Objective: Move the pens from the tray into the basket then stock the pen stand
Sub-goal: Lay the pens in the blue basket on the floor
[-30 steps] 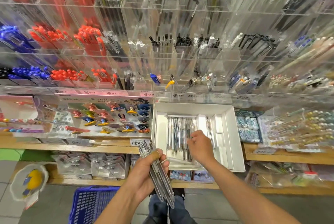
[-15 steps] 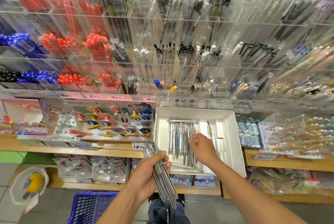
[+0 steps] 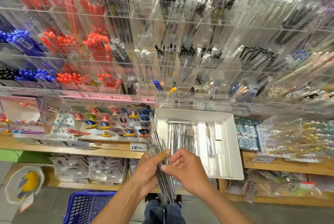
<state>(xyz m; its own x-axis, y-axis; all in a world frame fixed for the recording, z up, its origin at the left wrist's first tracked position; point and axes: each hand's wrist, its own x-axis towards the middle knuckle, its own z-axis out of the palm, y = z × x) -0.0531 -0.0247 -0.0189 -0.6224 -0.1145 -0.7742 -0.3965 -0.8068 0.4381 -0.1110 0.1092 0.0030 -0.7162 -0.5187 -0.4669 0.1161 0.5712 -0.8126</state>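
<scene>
Clear acrylic pen stand (image 3: 180, 43) fills the wall, tiers of red, blue, black pens. White tray (image 3: 227, 144) on the wooden shelf (image 3: 108, 151) below it, many clear-barrel pens (image 3: 182, 135) left inside. Blue basket (image 3: 86, 205) on the floor, lower left. Left hand (image 3: 148, 171) grips a bundle of pens (image 3: 162, 167), fingers curled round it; right hand (image 3: 186, 173) pinches into the same bundle. Risk: bundle is thick and slick, pens could fan out and slip to the floor when carried to the basket
</scene>
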